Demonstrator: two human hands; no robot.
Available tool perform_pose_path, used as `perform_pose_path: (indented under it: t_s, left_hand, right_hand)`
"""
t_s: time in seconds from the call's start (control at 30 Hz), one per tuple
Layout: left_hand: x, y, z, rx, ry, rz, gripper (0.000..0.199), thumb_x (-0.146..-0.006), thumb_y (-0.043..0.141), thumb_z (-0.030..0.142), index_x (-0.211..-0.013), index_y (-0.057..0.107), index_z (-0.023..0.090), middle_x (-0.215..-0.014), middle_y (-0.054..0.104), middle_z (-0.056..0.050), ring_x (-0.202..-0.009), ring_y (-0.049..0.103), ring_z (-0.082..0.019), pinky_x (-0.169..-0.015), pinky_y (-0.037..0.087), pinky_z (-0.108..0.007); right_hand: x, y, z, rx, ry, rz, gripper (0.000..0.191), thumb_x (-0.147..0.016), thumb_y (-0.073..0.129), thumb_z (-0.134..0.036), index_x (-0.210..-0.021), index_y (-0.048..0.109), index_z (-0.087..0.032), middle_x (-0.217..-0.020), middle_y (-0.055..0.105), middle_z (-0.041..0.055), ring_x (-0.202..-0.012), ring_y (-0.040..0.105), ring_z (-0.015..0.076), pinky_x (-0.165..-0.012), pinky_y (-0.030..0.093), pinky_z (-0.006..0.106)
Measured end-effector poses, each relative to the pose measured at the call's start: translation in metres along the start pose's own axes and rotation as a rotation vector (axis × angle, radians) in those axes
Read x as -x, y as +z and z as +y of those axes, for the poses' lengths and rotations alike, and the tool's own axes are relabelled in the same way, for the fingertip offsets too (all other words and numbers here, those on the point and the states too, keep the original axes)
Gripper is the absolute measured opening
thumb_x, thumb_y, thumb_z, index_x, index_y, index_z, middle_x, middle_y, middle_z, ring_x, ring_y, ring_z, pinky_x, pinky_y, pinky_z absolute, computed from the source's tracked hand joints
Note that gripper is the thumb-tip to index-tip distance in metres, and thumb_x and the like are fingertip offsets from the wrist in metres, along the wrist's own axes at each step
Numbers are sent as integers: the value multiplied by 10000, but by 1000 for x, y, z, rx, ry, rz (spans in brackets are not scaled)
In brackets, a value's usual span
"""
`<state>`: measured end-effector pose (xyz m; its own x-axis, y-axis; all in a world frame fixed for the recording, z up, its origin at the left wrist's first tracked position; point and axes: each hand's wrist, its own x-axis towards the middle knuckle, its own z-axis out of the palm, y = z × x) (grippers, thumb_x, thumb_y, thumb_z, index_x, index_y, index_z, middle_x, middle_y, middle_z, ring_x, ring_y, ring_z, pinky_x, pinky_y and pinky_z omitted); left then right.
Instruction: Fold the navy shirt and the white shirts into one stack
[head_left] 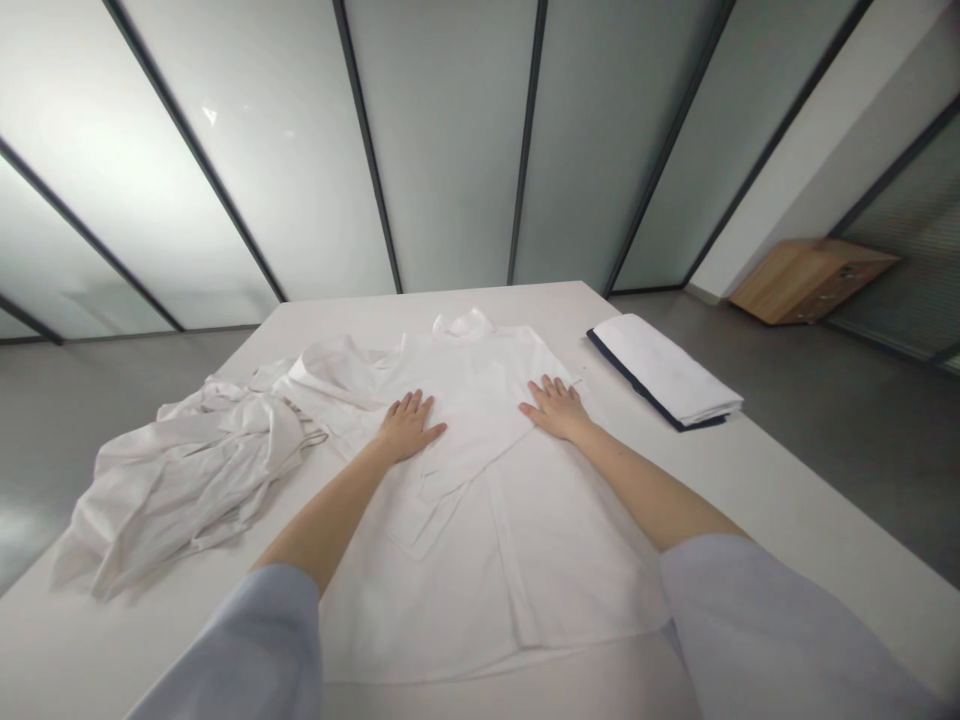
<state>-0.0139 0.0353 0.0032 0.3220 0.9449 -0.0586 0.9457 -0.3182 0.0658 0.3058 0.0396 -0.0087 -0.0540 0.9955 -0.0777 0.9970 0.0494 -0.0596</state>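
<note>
A white shirt (pixel 480 520) lies spread on the white table (pixel 810 510), its collar at the far end and its hem towards me. My left hand (pixel 407 425) rests flat on the left part of the shirt, fingers spread. Near the shirt's right edge, my right hand (pixel 556 408) also lies flat with its fingers apart. A sleeve is folded across the shirt's front between and below my hands. Neither hand grips the cloth.
Crumpled white garments (pixel 202 460) are heaped on the table's left side. A folded white and dark blue stack (pixel 664 365) lies at the right. Beyond the table stand frosted glass panels (pixel 450 150) and a wooden cabinet (pixel 806 280) on the floor.
</note>
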Motion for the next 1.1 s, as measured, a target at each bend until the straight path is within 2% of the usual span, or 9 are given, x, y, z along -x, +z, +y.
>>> perform_pose_path:
  t_s: [0.1, 0.2, 0.27, 0.4, 0.57, 0.7, 0.97, 1.1]
  left_hand:
    - [6, -2, 21, 4, 0, 25, 725, -937, 340, 552, -1522, 264, 130, -1593, 216, -170, -1473, 179, -311, -1158, 206, -454]
    - [16, 2, 43, 26, 106, 30, 717, -934, 325, 590, -1526, 265, 190, -1605, 202, -126, -1476, 179, -293, -1168, 195, -447]
    - [24, 6, 50, 33, 152, 3, 712, -928, 319, 619, -1517, 295, 220, -1606, 207, -108, -1475, 182, -294, -1174, 187, -459]
    - [34, 10, 42, 70, 177, 5, 665, -935, 345, 584, -1489, 359, 216, -1598, 236, -99, -1473, 196, -271, -1179, 194, -440]
    - [36, 8, 29, 156, 212, 48, 602, -919, 423, 513, -1431, 449, 198, -1566, 317, -102, -1456, 260, -237, -1176, 226, -407]
    - [36, 10, 30, 192, 202, 70, 588, -903, 458, 507, -1416, 469, 220, -1560, 332, -84, -1449, 277, -239, -1172, 237, -417]
    - [37, 12, 30, 214, 202, 85, 578, -888, 482, 507, -1391, 494, 224, -1552, 356, -72, -1439, 300, -246, -1169, 247, -417]
    - [35, 9, 29, 276, 164, 181, 464, -881, 498, 418, -1272, 596, 190, -1380, 566, -90, -1293, 489, -237, -1106, 354, -384]
  right_hand:
    - [-2, -3, 0, 4, 4, -3, 738, -933, 223, -645, -1537, 269, -222, -1611, 191, 127, -1462, 175, 348, -1151, 147, 539]
    - [-4, -4, -1, 2, -2, 0, 730, -934, 233, -642, -1532, 281, -228, -1609, 199, 127, -1458, 188, 347, -1148, 158, 536]
    - [-4, -5, 0, -5, -6, 7, 720, -936, 252, -635, -1525, 296, -224, -1605, 208, 132, -1454, 202, 347, -1144, 171, 531]
    - [-1, -4, 2, -35, -30, 75, 646, -940, 334, -589, -1465, 405, -220, -1572, 294, 141, -1431, 267, 334, -1132, 218, 512]
    - [2, 0, 10, -123, -73, 213, 433, -922, 460, -422, -1278, 600, -219, -1430, 498, 116, -1333, 426, 274, -1094, 319, 418]
    - [1, 3, 16, -184, -83, 246, 383, -905, 488, -348, -1242, 625, -228, -1360, 558, 92, -1277, 480, 249, -1066, 353, 392]
    - [-2, 4, 19, -214, -88, 226, 378, -889, 507, -332, -1222, 634, -206, -1342, 564, 99, -1261, 487, 246, -1053, 364, 383]
    - [-2, 5, 20, -220, -78, 225, 379, -889, 509, -340, -1224, 633, -215, -1352, 556, 97, -1270, 478, 247, -1053, 361, 388]
